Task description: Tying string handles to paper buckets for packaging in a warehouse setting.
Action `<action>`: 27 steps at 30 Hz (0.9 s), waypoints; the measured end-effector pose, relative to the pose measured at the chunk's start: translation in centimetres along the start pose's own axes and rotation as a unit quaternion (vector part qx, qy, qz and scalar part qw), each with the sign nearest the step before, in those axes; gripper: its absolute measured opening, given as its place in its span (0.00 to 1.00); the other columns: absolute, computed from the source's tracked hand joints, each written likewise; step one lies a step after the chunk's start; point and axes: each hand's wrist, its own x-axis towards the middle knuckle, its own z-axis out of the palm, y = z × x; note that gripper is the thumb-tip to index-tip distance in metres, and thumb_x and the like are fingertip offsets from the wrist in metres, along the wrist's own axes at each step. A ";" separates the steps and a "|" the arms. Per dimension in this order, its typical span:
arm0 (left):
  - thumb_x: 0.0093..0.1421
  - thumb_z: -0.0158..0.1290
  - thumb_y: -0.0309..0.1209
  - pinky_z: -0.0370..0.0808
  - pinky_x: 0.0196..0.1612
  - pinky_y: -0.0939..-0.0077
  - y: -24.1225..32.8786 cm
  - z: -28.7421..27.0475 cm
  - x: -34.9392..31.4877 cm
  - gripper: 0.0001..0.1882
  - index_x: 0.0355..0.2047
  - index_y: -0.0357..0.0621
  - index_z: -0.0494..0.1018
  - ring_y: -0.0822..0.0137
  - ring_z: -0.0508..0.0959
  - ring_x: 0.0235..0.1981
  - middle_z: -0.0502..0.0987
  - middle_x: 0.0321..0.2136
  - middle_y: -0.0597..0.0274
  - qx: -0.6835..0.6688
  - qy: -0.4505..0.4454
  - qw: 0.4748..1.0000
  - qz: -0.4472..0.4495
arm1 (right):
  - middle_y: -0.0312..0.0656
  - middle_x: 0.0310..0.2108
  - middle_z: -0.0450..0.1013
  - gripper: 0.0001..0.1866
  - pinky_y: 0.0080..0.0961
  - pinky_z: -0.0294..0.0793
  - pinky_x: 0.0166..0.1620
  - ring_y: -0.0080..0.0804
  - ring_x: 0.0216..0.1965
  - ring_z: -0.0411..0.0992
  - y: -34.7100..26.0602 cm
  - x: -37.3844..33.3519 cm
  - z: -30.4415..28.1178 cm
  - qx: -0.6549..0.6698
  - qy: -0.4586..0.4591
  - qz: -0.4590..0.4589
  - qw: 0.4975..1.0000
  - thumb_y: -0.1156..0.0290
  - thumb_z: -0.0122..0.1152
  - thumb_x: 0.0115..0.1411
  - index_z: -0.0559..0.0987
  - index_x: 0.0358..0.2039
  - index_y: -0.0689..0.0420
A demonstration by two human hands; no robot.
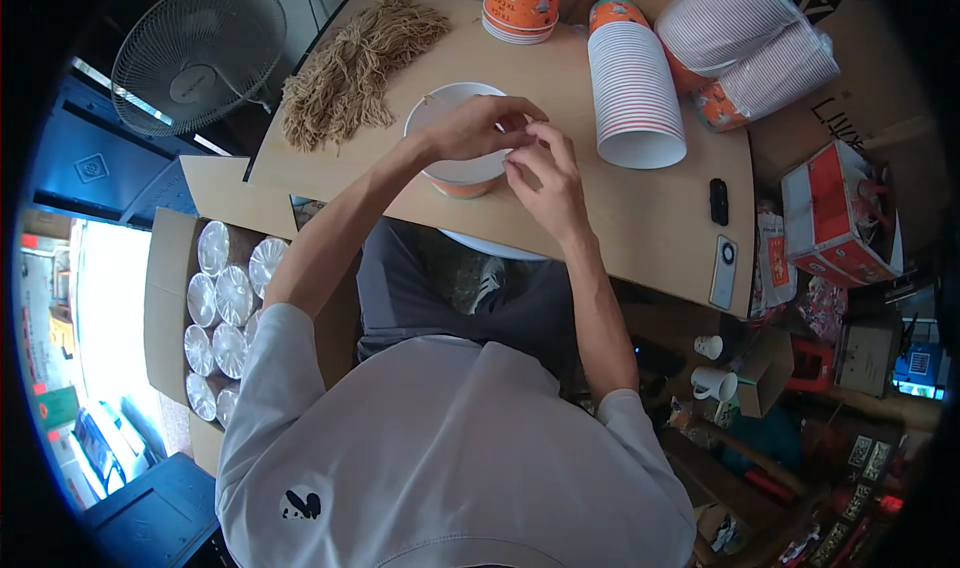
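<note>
A round paper bucket (pixel 463 190), white inside and orange outside, stands near the front edge of the table. A short tan bit of cord shows at its far left rim. My left hand (pixel 482 128) reaches across the bucket's mouth, fingers bent together at the right side of the rim. Against it, my right hand (pixel 548 180) is pinched from the right, fingertips meeting those of the left. Whatever is between the fingertips is too small to make out. Behind and to the left lies a heap of tan twisted cords (pixel 365 63).
A long nested stack of paper buckets (pixel 638 93) lies on the table at right, bagged stacks (pixel 735 23) behind it. Upright buckets (pixel 522 8) stand at the back. A phone (pixel 724 271) lies near the right edge. Left of me is a carton of plastic-wrapped stacks (pixel 233 293).
</note>
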 end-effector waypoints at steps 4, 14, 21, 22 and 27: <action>0.69 0.58 0.33 0.81 0.45 0.61 0.2 0.5 -0.5 0.16 0.53 0.41 0.80 0.58 0.86 0.39 0.86 0.38 0.51 0.031 0.037 0.998 -0.027 | 0.45 0.56 0.72 0.10 0.39 0.80 0.54 0.47 0.55 0.75 -0.2 -0.5 0.3 0.048 0.044 0.061 0.996 0.79 0.75 0.55 0.84 0.37 0.56; 0.64 0.61 0.33 0.81 0.42 0.58 1.7 -0.1 -2.2 0.11 0.43 0.41 0.84 0.50 0.85 0.38 0.85 0.37 0.50 0.205 0.072 0.976 0.004 | 0.39 0.33 0.81 0.07 0.26 0.79 0.37 0.28 0.35 0.79 0.2 -0.8 -0.1 0.152 0.075 0.192 0.967 0.76 0.72 0.61 0.84 0.39 0.59; 0.64 0.62 0.35 0.78 0.41 0.56 2.6 -0.5 -2.7 0.09 0.41 0.48 0.87 0.51 0.83 0.34 0.82 0.32 0.54 0.242 0.058 0.969 0.008 | 0.39 0.36 0.83 0.07 0.21 0.79 0.37 0.23 0.32 0.79 -0.3 -0.6 -0.4 0.160 0.071 0.221 0.960 0.76 0.71 0.63 0.83 0.41 0.60; 0.64 0.62 0.35 0.78 0.41 0.56 2.9 -0.5 -2.6 0.09 0.41 0.48 0.87 0.51 0.83 0.34 0.82 0.32 0.54 0.241 0.057 0.969 0.009 | 0.39 0.37 0.83 0.07 0.20 0.78 0.37 0.21 0.33 0.79 -0.1 -0.6 -0.3 0.185 0.076 0.227 0.953 0.76 0.70 0.63 0.83 0.41 0.61; 0.65 0.61 0.37 0.79 0.43 0.55 2.7 -0.3 -2.7 0.11 0.41 0.48 0.87 0.47 0.84 0.37 0.85 0.34 0.48 0.163 0.066 0.984 -0.031 | 0.37 0.37 0.83 0.07 0.18 0.77 0.37 0.18 0.34 0.78 0.1 -0.6 -0.2 0.275 0.082 0.280 0.916 0.75 0.69 0.65 0.82 0.42 0.62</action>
